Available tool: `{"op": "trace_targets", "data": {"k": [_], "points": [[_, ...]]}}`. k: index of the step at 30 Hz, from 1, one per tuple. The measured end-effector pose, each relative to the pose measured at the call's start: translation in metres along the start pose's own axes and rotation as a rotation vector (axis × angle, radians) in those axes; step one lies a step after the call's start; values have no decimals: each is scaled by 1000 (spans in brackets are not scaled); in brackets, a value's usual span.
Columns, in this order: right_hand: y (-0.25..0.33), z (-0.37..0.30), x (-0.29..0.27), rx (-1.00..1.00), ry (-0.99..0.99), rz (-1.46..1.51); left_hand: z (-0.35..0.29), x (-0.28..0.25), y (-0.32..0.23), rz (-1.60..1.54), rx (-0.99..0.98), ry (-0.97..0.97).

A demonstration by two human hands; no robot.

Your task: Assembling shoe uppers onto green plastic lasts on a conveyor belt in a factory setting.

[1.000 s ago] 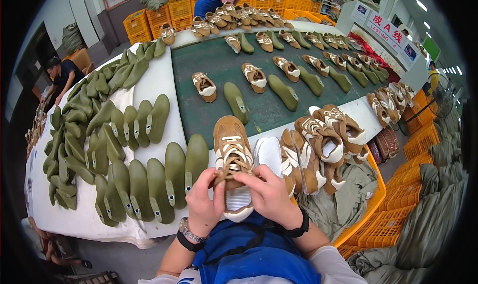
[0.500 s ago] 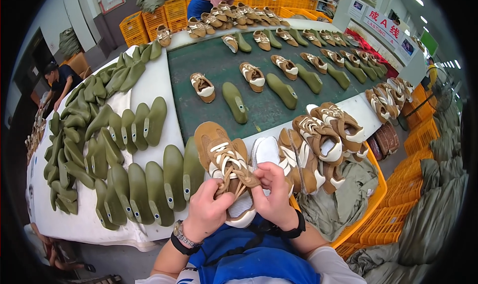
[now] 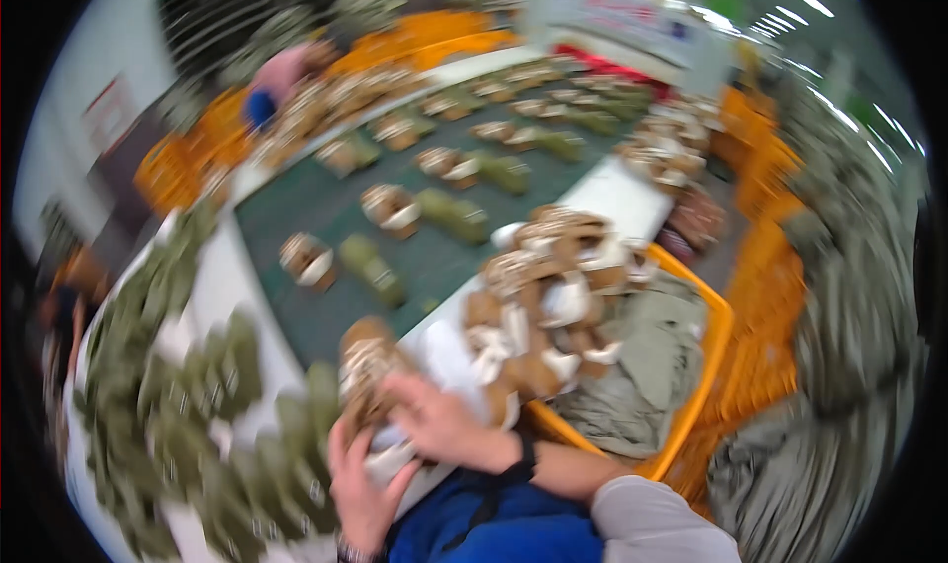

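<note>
A brown sneaker (image 3: 363,361) with white laces and a white heel is in front of me, its toe pointing away. My left hand (image 3: 367,489) wraps round the heel end from below, fingers on one side and thumb on the other. Over the shoe's opening lies my right hand (image 3: 444,427); motion smears its fingers, so its grip does not show. Just right of the shoe is a blurred white piece (image 3: 442,351), perhaps an insole or liner. Beyond it, several similar sneakers (image 3: 558,286) are piled together.
Green shoe lasts (image 3: 272,489) crowd the white table at left. Sneakers and lasts stand in rows on the green belt (image 3: 321,326). An orange crate (image 3: 713,351) with grey cloth is at right, beside stacked orange crates (image 3: 765,385). A person in pink (image 3: 281,74) bends at the far end.
The view has swung right and blurred. Both hands were at the laces; now the left is round the heel and the right lies over the shoe's opening.
</note>
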State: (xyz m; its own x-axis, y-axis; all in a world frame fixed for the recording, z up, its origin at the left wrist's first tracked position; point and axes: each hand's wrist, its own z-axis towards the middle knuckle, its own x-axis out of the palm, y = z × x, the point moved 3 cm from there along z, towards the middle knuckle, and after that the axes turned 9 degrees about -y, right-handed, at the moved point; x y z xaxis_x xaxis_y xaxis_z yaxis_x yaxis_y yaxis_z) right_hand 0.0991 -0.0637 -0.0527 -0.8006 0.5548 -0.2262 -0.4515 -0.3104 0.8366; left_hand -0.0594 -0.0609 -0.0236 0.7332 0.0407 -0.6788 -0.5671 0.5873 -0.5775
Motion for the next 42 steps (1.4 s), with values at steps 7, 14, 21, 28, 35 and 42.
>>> {"op": "trace_targets", "data": {"k": [7,14,21,28,35,42], "points": [[-14,-18,7,179,365,201,-7,-41,15,-100,-336,-192],[-38,-74,32,-595,483,-474,-8,-60,14,-37,-325,-296],[-30,-70,34,-581,468,-450,-11,-62,12,-17,-208,-346],[-27,-74,29,-531,367,-611,-23,-56,34,-65,-257,-380],[-69,-99,69,-268,436,-569,-32,-58,43,-59,-303,-380],[-64,-85,36,-230,591,-514,-26,-55,60,-327,-455,-354]]}}
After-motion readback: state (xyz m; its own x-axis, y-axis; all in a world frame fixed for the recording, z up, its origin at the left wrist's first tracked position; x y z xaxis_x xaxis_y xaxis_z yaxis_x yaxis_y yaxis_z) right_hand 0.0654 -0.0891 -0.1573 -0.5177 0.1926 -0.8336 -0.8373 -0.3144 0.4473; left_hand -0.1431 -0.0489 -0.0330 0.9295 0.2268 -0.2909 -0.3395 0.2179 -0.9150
